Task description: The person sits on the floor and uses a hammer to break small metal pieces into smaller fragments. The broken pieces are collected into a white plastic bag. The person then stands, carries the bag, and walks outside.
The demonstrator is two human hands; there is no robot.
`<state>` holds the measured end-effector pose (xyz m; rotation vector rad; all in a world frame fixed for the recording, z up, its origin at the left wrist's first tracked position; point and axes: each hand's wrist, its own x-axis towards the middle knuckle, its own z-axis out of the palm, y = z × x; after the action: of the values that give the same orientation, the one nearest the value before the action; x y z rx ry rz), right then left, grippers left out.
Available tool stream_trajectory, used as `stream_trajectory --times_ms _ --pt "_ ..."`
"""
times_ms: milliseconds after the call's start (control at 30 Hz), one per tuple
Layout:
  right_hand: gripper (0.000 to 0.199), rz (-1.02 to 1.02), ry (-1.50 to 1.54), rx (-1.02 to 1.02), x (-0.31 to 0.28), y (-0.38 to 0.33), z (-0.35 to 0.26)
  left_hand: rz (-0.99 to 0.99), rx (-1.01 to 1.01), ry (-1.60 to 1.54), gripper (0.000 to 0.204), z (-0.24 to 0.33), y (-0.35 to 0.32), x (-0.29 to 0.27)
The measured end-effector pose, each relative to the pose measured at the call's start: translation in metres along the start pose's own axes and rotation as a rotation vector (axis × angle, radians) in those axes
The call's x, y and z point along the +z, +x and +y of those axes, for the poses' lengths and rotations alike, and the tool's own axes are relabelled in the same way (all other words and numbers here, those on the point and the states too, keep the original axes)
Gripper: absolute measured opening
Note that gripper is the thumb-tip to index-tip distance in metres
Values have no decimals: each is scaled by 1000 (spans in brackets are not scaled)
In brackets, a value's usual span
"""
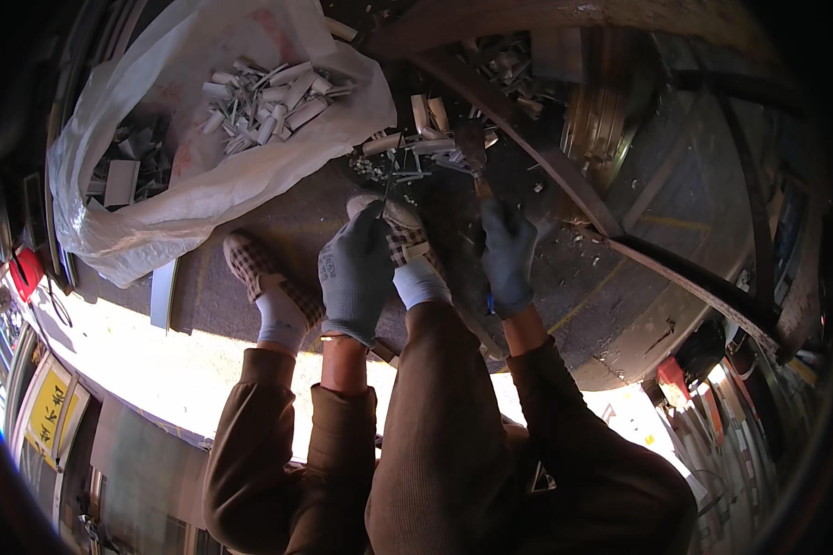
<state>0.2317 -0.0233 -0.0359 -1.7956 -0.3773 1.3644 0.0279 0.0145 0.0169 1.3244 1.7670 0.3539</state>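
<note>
Both of my hands wear grey gloves. My left hand (354, 273) is closed round a thin, dark, rod-like tool (386, 196) that points away toward offcuts on the floor; its exact kind does not show. To its right, my right hand (507, 252) grips the wooden handle (482, 188) of a tool with a broad, dark head (471, 143). That head is beside the pale offcuts (431, 146), and shadow hides whether it is a hammer or a brush. Small white chips (370, 168) lie near the thin tool's tip.
A large white plastic bag (222, 222) at the far left stands open, holding cut strips (282, 104). Rusty metal bars (565, 180) cross the right side. My checkered shoes (246, 262) rest on the dark floor. A yellow sign (48, 407) stands at lower left.
</note>
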Motion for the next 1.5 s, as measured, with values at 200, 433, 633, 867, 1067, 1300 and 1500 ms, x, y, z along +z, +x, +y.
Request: stream_trajectory --times_ms 200,433,633,867,1067,1300,1500 --pt "24 -193 -337 -250 31 33 -3 201 -153 12 28 -10 -16 12" --pt "22 -22 -545 -272 -4 3 -3 45 -195 -196 31 -6 -33 27" --pt "23 40 -487 -155 -88 -21 -2 -30 -187 -277 26 9 -32 27" --pt "26 -166 -330 -18 -139 19 14 -38 -109 -91 26 -1 -20 24" --pt "25 -314 -82 191 -114 44 26 -60 -60 -51 26 2 -20 25" --pt "13 -365 24 284 -86 59 37 -87 -63 -49 26 1 -22 21" --pt "13 -397 -62 317 -81 59 35 -62 -63 -123 25 0 -18 5"
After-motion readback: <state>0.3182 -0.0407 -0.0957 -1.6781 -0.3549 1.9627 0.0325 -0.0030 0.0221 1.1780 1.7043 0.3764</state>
